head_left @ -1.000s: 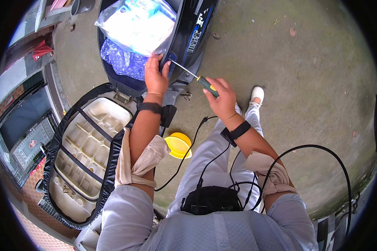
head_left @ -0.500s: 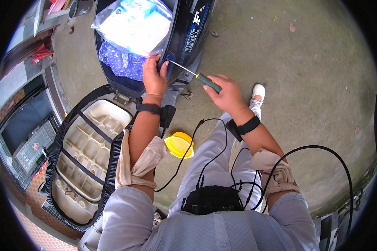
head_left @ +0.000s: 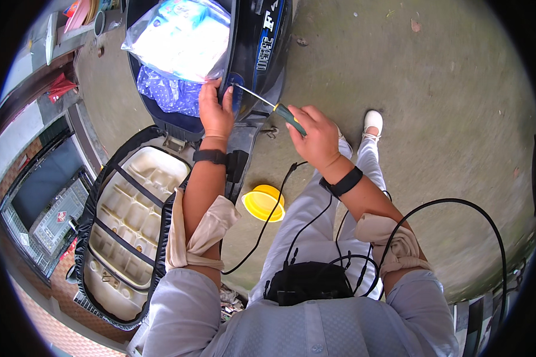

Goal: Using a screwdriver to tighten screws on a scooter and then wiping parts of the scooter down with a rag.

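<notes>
A green-handled screwdriver (head_left: 290, 119) is gripped in my right hand (head_left: 318, 138). Its thin shaft slants up and left, and the tip meets the dark side panel of a scooter (head_left: 257, 65) just outside the storage compartment's rim. My left hand (head_left: 216, 113) grips that rim beside the tip, thumb outside and fingers reaching inside. Within the compartment lie a clear plastic bag of white and blue items (head_left: 187, 38) and a blue-purple dotted cloth or bag (head_left: 168, 90). What the tip touches is too small to make out.
The scooter's raised seat (head_left: 125, 220) hangs to the left, its pale underside showing. A yellow basin (head_left: 264, 203) stands on the concrete floor (head_left: 446, 125) below the scooter. Black cables (head_left: 298, 205) loop from a pouch (head_left: 307, 282) at my waist. A doorway lies far left.
The scooter sits slightly further left in view, and the basin further right. My second shoe now shows beside my right hand. The screwdriver tip stays at the panel as its handle shifts slightly left.
</notes>
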Demonstrator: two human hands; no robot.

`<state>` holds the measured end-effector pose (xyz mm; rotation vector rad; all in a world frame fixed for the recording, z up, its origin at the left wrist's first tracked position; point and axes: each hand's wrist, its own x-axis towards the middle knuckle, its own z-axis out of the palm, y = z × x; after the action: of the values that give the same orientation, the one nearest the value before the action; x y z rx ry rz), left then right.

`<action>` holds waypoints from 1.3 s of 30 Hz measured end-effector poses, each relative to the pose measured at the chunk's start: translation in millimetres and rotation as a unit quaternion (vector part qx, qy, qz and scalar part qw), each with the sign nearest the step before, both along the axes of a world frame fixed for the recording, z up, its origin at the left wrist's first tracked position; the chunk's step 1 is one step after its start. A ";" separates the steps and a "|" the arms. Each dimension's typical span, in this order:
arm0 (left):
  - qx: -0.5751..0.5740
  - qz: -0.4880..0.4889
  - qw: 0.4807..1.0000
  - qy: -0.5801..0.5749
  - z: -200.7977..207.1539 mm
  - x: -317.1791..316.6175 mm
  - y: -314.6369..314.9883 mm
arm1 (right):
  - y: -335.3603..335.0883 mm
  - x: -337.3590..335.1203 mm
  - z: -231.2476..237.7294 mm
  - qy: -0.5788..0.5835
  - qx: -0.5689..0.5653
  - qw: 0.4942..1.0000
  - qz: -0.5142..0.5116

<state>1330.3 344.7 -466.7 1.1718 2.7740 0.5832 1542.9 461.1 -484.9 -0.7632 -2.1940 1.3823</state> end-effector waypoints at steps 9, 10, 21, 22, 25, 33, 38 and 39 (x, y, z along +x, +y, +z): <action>-0.003 -0.004 1.000 0.025 -3.2 -0.1 -0.1 | -2.2 1.6 -8.7 0.011 -0.010 1.000 -0.005; -0.004 -0.006 1.000 0.025 -3.6 -0.7 -0.3 | -2.6 1.8 -9.4 0.011 -0.009 1.000 -0.004; -0.011 0.004 1.000 0.019 -0.9 2.1 2.5 | -0.6 0.3 -3.5 0.019 -0.009 1.000 -0.015; -0.011 0.003 1.000 0.019 -1.3 1.6 2.4 | -0.6 0.4 -3.3 0.022 -0.010 1.000 -0.017; -0.011 0.001 1.000 0.027 -0.9 0.9 0.5 | -1.8 1.2 -1.4 0.017 -0.011 1.000 -0.009; -0.017 0.005 1.000 0.022 -2.6 -0.4 0.5 | -2.5 2.6 -1.6 0.012 0.000 1.000 -0.004; -0.004 0.004 1.000 0.028 -2.0 -0.4 0.9 | 0.9 2.6 -0.2 0.001 0.018 1.000 0.013; -0.001 0.004 1.000 0.026 -1.8 -0.5 1.1 | 2.2 2.1 -0.6 -0.002 0.063 0.998 0.021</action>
<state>1329.7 345.7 -468.5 1.1945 2.8225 0.5584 1545.0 463.3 -485.5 -0.6771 -2.2875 1.2497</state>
